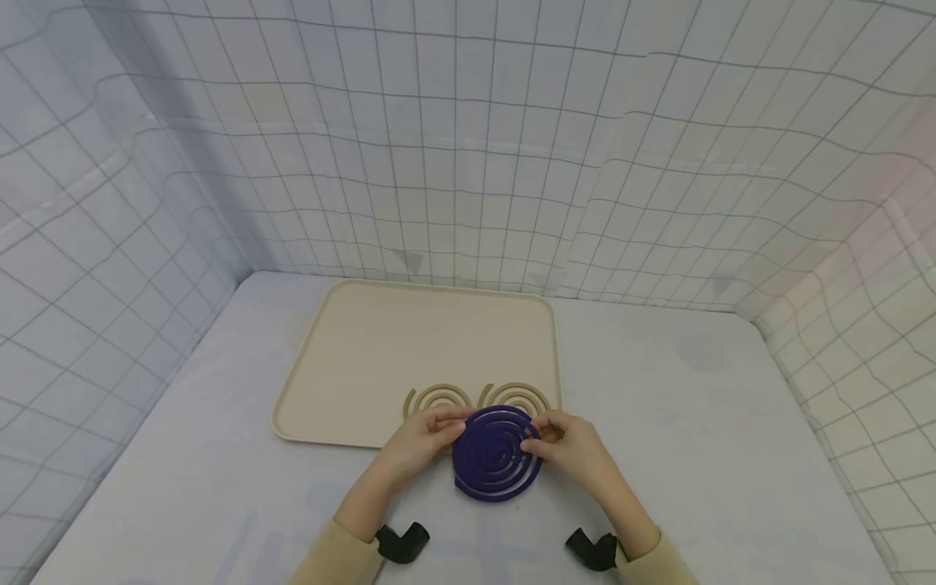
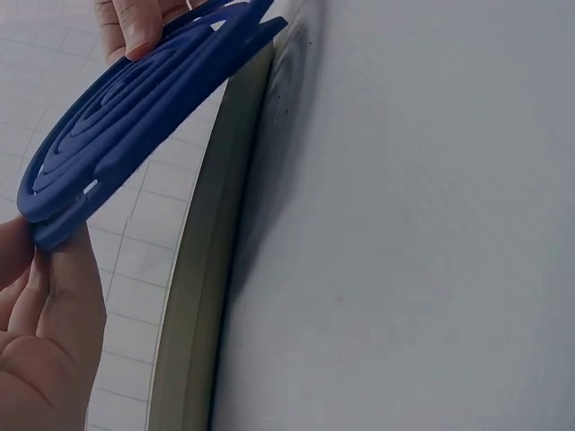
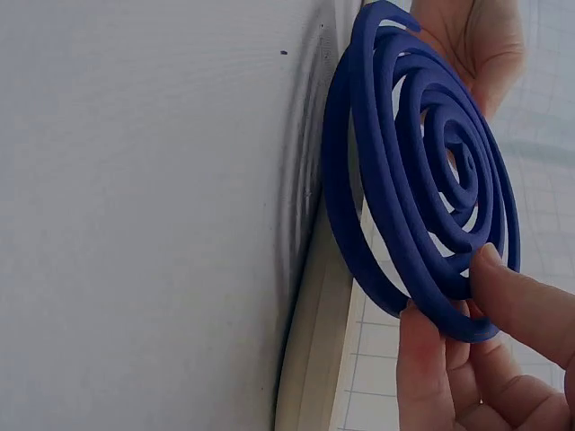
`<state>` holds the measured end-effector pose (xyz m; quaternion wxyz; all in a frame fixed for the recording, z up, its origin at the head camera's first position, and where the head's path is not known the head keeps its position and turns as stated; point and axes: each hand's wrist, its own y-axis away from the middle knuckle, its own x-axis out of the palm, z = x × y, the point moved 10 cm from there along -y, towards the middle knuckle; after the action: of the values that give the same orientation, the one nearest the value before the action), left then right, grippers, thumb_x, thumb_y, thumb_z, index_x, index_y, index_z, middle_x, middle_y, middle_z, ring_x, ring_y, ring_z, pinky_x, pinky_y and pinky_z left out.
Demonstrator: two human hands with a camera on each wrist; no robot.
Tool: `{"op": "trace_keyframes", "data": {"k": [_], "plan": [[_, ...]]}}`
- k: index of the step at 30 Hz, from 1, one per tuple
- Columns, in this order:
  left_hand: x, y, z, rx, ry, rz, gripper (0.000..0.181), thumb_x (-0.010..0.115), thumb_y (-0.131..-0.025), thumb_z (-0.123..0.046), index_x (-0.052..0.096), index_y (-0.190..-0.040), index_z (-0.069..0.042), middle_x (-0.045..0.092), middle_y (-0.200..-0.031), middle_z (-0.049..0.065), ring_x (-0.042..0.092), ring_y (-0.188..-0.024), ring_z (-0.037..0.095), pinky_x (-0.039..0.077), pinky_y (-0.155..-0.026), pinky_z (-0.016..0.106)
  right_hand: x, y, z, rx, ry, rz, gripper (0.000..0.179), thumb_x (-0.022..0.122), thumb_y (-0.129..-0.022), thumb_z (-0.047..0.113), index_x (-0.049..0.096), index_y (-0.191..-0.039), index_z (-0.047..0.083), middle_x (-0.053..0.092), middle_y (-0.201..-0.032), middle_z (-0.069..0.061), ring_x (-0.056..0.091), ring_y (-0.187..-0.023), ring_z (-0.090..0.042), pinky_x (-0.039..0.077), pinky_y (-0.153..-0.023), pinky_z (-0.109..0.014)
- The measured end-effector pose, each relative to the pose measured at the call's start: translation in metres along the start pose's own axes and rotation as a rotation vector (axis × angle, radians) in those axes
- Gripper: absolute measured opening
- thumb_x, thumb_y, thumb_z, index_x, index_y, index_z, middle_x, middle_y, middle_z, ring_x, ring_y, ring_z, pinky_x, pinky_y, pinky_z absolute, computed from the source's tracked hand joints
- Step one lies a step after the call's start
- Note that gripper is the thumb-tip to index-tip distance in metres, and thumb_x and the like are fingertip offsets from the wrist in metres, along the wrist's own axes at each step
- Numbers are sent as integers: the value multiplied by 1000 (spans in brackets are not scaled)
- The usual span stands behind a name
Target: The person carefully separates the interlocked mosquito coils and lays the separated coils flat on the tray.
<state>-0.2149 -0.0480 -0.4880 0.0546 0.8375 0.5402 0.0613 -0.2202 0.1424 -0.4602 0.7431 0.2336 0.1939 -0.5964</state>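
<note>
Blue spiral coil (image 1: 497, 453) held tilted above desk (image 1: 658, 398), by near edge of tray (image 1: 431, 333); left hand (image 1: 420, 439) pinches one side, right hand (image 1: 576, 448) opposite side. Outer ring (image 3: 336, 180) gapes; looks like loosening step. Next move likely calls for gentle, even parting.

From here I see the right hand (image 3: 517, 386) at five o'clock, its thumb on the face of a blue spiral coil (image 3: 386, 171) and its fingers at the rim. The left hand (image 3: 481, 45) shows behind the coil at one. A beige edge (image 3: 310, 350) runs toward six; white tabletop (image 3: 135, 224) fills nine, and gridded backdrop (image 3: 548, 206) lies at three.
</note>
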Motion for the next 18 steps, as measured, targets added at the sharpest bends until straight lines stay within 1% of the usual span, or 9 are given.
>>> {"op": "trace_keyframes", "data": {"k": [2,4,8,11,13,15,18], "plan": [[0,-1,0,-3,-16,-17,40,51,-102,-9,50,-134,13,62,-127,28,66,-95,4,55,-82,20,0,0,4,-23,32,-2,22,83,-77,13,70,-93,6,68,-81,-1,58,-73,-7,49,-60,-19],[1,-2,-1,-3,-30,-20,39,52,-101,-10,52,-133,12,62,-127,28,66,-94,4,55,-81,19,1,1,9,-64,64,3,21,83,-77,14,71,-93,7,68,-82,0,58,-74,-7,49,-62,-19],[4,-3,-2,1,-36,-16,39,54,-101,-13,55,-132,11,62,-128,27,66,-97,5,55,-82,20,2,2,19,-167,116,5,18,82,-79,16,70,-90,10,68,-83,1,61,-76,-8,50,-62,-19],[4,-3,-2,1,-42,-20,40,56,-101,-16,56,-131,10,63,-127,26,66,-98,6,55,-83,21,3,3,22,-215,131,-4,16,81,-79,16,69,-88,11,68,-83,2,62,-76,-7,50,-63,-19],[3,-1,0,-7,-55,-23,39,56,-101,-16,56,-129,11,65,-123,25,66,-95,5,55,-82,21,3,3,21,-212,126,-7,16,82,-79,16,69,-87,11,67,-81,4,59,-75,-5,49,-63,-19],[1,1,2,-22,-75,-19,38,56,-100,-15,57,-127,12,68,-118,23,66,-92,4,55,-81,21,3,2,18,-191,112,-2,16,81,-79,17,69,-86,11,65,-79,4,55,-72,-3,47,-63,-19],[0,4,4,-41,-74,13,35,55,-100,-11,55,-126,12,68,-117,23,66,-92,6,56,-80,21,3,0,15,-152,91,1,15,81,-79,17,69,-87,11,65,-76,4,50,-68,-3,43,-60,-19]]}}
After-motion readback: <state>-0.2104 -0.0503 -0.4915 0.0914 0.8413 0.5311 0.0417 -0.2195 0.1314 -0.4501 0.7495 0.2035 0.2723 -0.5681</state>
